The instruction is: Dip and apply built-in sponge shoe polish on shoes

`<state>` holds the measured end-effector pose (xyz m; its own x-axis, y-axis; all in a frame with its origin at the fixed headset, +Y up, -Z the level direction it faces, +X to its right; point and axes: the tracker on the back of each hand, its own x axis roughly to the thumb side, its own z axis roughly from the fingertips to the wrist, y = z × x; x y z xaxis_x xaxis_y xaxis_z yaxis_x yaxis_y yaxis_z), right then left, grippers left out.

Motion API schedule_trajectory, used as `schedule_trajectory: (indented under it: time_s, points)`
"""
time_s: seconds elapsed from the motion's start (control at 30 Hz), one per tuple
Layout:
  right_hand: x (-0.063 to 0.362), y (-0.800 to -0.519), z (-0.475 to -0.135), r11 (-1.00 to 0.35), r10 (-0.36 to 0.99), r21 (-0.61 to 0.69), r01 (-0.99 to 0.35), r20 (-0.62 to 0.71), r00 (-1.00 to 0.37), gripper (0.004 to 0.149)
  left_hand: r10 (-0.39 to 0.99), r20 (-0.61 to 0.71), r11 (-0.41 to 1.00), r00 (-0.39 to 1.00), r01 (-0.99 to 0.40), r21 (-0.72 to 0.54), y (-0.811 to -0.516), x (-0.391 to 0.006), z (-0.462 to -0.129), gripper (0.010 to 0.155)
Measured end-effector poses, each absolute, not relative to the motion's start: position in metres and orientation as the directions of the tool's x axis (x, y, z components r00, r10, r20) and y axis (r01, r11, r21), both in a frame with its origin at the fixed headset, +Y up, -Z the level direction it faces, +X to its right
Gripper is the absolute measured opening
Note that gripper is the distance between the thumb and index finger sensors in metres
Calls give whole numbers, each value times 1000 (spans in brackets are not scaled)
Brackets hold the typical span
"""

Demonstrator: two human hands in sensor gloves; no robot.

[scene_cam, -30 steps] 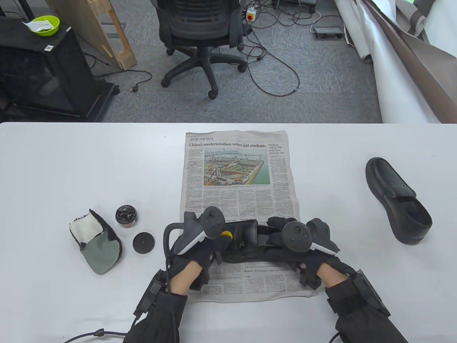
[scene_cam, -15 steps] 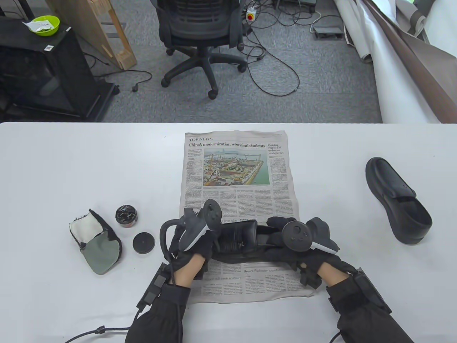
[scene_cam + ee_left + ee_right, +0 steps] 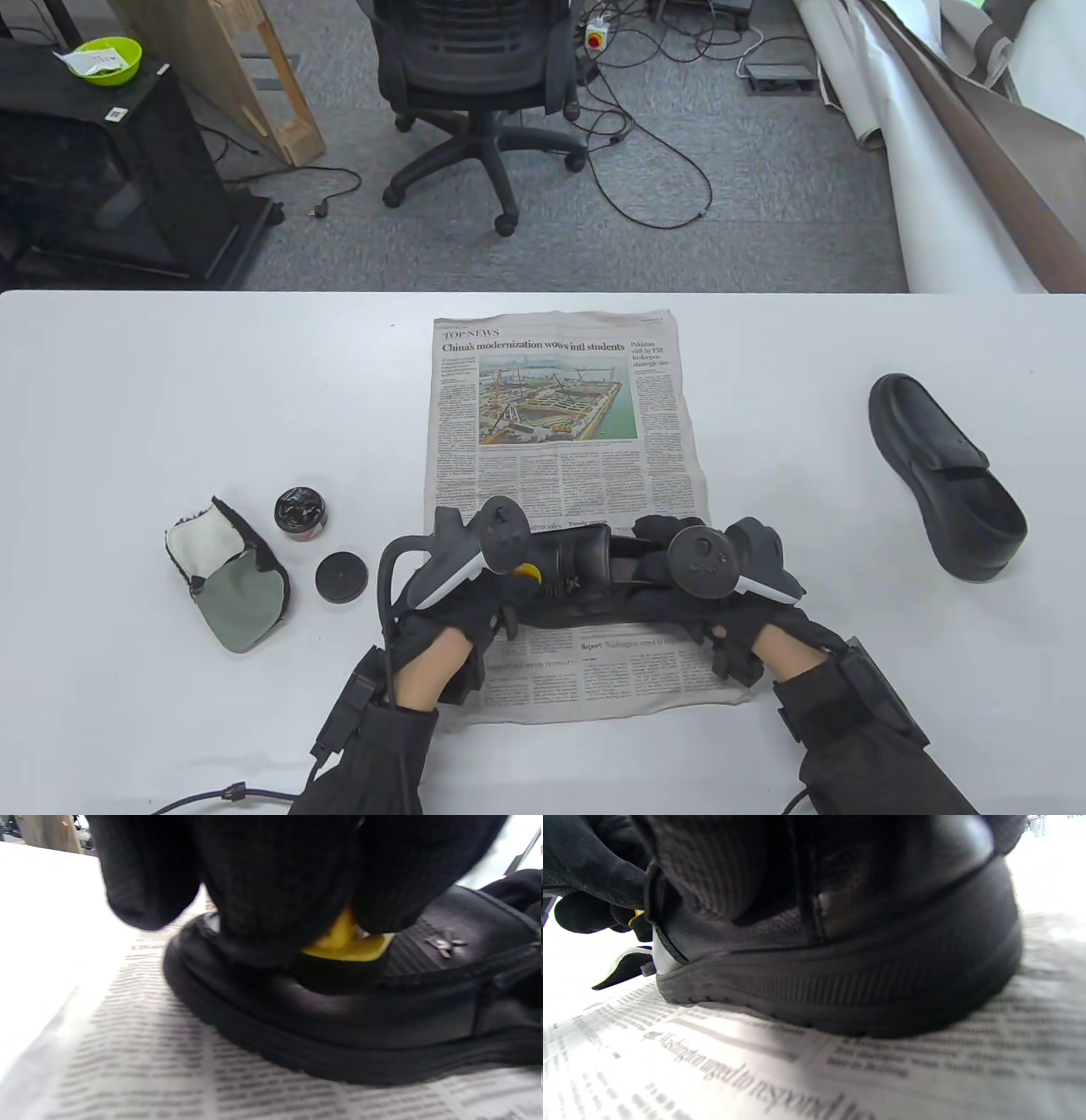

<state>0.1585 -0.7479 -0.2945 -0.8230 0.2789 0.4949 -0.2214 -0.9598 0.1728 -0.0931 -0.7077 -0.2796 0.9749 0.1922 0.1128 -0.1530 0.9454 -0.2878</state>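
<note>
A black shoe (image 3: pixel 585 564) lies sideways on the newspaper (image 3: pixel 560 475), toe to the left. My left hand (image 3: pixel 475 586) grips a yellow sponge applicator (image 3: pixel 530 572) and presses it on the shoe's toe; in the left wrist view the yellow sponge (image 3: pixel 348 944) sits under my fingers (image 3: pixel 271 891) on the shoe's upper (image 3: pixel 382 1005). My right hand (image 3: pixel 721 586) holds the shoe's heel end; the right wrist view shows the heel (image 3: pixel 861 984) close up. The open polish tin (image 3: pixel 299 512) and its lid (image 3: pixel 341 577) lie to the left.
A second black shoe (image 3: pixel 946 475) lies at the table's right. A cloth mitt (image 3: pixel 227 573) lies left of the tin. An office chair (image 3: pixel 475 85) and cables are on the floor beyond the table's far edge.
My left hand with the sponge moved left over the toe and came back right, rubbing the shoe. The newspaper shifted slightly left. The right hand stayed put.
</note>
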Motion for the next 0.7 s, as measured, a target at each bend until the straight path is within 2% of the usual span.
schedule_trajectory:
  time_s: [0.2, 0.4, 0.47, 0.7]
  points:
    - [160, -748, -296, -951, 307, 194, -241, 499, -811, 39, 246, 99, 960, 964, -228, -162, -707, -79, -283, 48]
    - [161, -748, -296, -947, 318, 205, -247, 499, -806, 39, 242, 51, 970, 969, -242, -19, -709, -73, -290, 48]
    - [161, -748, -297, -946, 322, 206, -251, 498, -805, 39, 204, 23, 979, 979, -205, 14, -710, -73, -293, 48]
    - [160, -749, -295, -953, 302, 185, -240, 501, -811, 40, 150, -38, 989, 988, -151, -5, -715, -84, -300, 48]
